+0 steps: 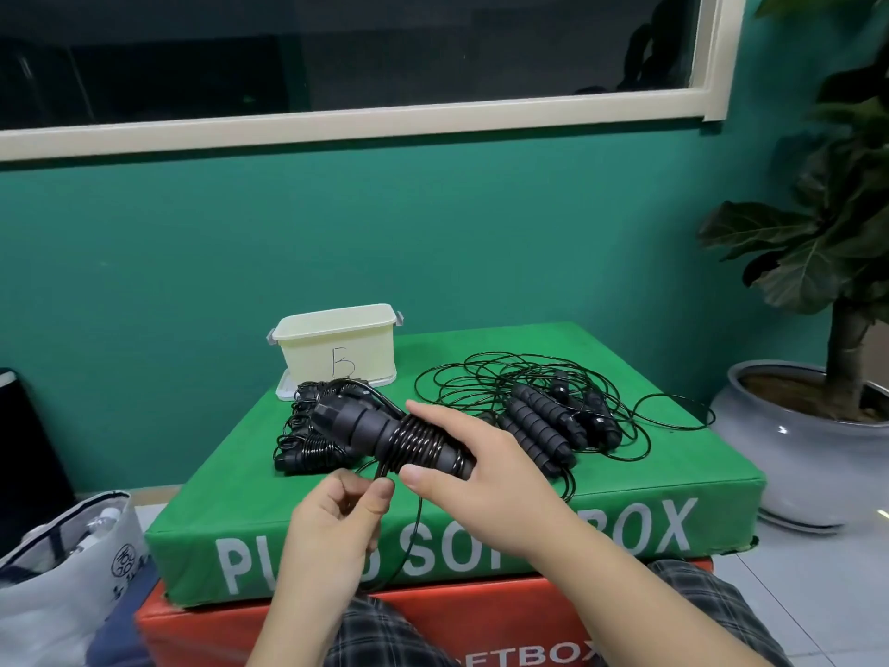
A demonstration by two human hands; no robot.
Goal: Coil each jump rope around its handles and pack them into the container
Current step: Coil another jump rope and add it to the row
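My right hand [476,469] grips a pair of black jump rope handles [370,426] with black cord wound in several turns around them. My left hand [336,517] pinches the loose cord [413,527] just below the handles; the cord hangs down over the box's front. Behind the handles lies a pile of coiled ropes [308,445]. To the right, loose ropes [543,406] with foam handles sprawl in tangled loops. The cream container [336,349], marked with a B, stands open at the back left, on its lid.
Everything sits on a green soft box [625,522] stacked on a red one [457,618]. A potted plant [818,426] stands at the right, a grey bag [62,570] on the floor at the left. My checked trousers show below.
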